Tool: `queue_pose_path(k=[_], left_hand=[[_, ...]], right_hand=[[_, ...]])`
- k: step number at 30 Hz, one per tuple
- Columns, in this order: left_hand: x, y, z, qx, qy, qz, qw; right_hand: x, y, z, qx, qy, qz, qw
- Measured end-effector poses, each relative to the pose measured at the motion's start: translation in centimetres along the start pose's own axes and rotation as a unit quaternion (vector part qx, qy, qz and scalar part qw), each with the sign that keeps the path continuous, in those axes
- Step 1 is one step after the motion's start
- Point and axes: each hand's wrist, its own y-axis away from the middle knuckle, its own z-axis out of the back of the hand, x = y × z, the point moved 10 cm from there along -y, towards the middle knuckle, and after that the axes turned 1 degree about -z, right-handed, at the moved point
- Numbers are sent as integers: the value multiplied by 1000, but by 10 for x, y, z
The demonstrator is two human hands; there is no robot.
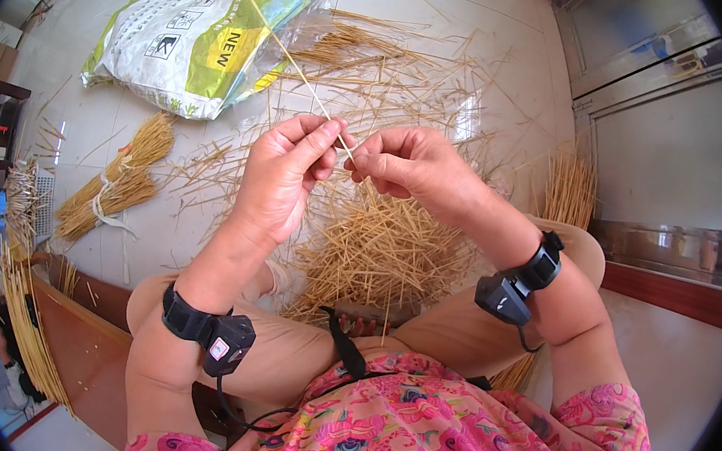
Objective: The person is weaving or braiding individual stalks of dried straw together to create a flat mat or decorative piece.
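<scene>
Viewed from my remote post, the left hand (pixel 283 169) is closed, thumb against forefinger, on a single straw stalk (pixel 309 88) a short way above its lower end. The right hand (pixel 420 168), just beside it, has its fingers curled and appears to pinch that lower end; how firmly, I cannot tell. The stalk is therefore held between the two hands, clear of the floor, and runs tilted up and away to the left, crossing in my view over the open end of a printed bag (pixel 209 42) that lies beyond the left hand. Below both hands, between the knees, I record a heap of short straw pieces (pixel 381 245), lying at mixed angles. Past the fingertips, loose stalks (pixel 371 46) are spread across the floor near the mouth of the bag. To the left of the left hand lies a tied bundle (pixel 120 174) with a pale band around it; well to the right of the right hand stands an upright bundle (pixel 569 190) beside a cabinet (pixel 674 135). I judge the step in hand to be the dressing of one stalk at its lower end. In my assessment, the next move calls for a steady left-hand hold and a light, controlled right-hand action at the tip, since a thin, dry stalk could bend or split under excess pressure.
</scene>
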Motion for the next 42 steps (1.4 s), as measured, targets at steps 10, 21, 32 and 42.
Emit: queue_pose_path(k=[10, 21, 32, 42], left_hand=[[7, 3, -9, 18, -45, 32, 998], [10, 6, -16, 56, -14, 49, 997], [4, 6, -21, 72, -2, 13, 997], [-4, 4, -11, 43, 17, -1, 999]], right_hand=[[-13, 4, -9, 34, -51, -80, 995], [-8, 7, -12, 52, -51, -60, 996], [-33, 4, -11, 50, -84, -115, 989], [-7, 1, 11, 25, 445, -44, 894]])
